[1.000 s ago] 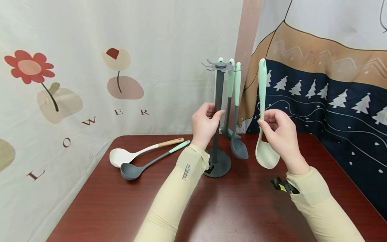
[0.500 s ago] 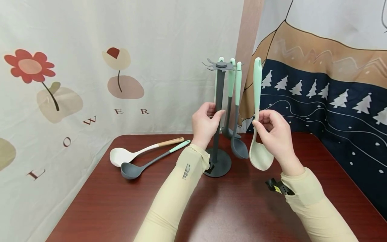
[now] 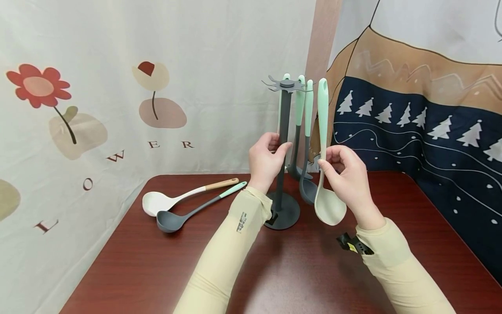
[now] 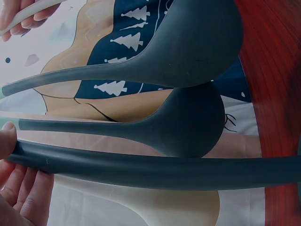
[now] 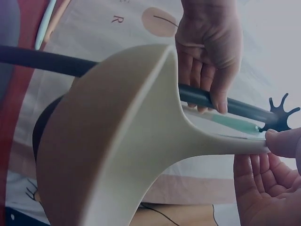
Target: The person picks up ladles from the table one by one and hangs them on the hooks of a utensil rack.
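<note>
My left hand (image 3: 268, 161) holds the dark grey post of a utensil rack (image 3: 286, 113), thumb on one side and fingers on the other. My right hand (image 3: 351, 179) pinches the stem of a cream ladle (image 3: 330, 207) with a mint handle, held upright with its bowl low. That ladle is off the table, just right of the utensils on the rack. Two dark grey utensils with mint handles hang there, a ladle (image 3: 308, 190) and another (image 3: 295, 150) behind it. In the left wrist view a cream-headed utensil (image 4: 188, 205) shows behind the post.
On the table's left lie a white ladle (image 3: 157, 204) with a wooden handle and a grey ladle (image 3: 169, 221) with a mint handle. The rack's round base (image 3: 288, 213) stands on the dark red table (image 3: 157, 279). Printed cloths (image 3: 219, 65) hang behind.
My right hand has moved left with the cream ladle, bringing it close to the hanging utensils and partly in front of the nearer grey ladle. The left hand stays on the post.
</note>
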A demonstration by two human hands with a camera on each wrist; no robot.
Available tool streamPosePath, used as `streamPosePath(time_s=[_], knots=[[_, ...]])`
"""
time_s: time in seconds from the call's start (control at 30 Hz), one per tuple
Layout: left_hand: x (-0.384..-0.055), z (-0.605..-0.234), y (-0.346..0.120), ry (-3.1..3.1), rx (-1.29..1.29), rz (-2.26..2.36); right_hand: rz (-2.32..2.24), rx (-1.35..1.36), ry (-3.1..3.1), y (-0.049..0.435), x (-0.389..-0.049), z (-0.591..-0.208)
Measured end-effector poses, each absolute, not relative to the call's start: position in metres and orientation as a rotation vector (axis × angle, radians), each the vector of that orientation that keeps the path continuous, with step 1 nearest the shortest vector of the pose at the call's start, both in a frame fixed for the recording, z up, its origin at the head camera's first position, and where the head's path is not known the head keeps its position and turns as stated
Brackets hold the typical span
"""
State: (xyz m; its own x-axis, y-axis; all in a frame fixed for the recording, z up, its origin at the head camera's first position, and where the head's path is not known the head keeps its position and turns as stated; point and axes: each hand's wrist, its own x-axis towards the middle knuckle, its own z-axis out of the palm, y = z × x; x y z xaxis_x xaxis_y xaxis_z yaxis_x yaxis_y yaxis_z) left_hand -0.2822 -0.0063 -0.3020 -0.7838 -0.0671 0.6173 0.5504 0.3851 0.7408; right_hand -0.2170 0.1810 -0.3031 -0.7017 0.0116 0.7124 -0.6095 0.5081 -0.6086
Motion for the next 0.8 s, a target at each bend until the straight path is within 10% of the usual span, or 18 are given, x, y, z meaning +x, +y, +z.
streamPosePath(time_s=[0.8], knots=[[-0.283,-0.302,-0.006,-2.076,-0.421,-1.406,1.299,0.505,-2.114,0.162,-0.216,-0.307]])
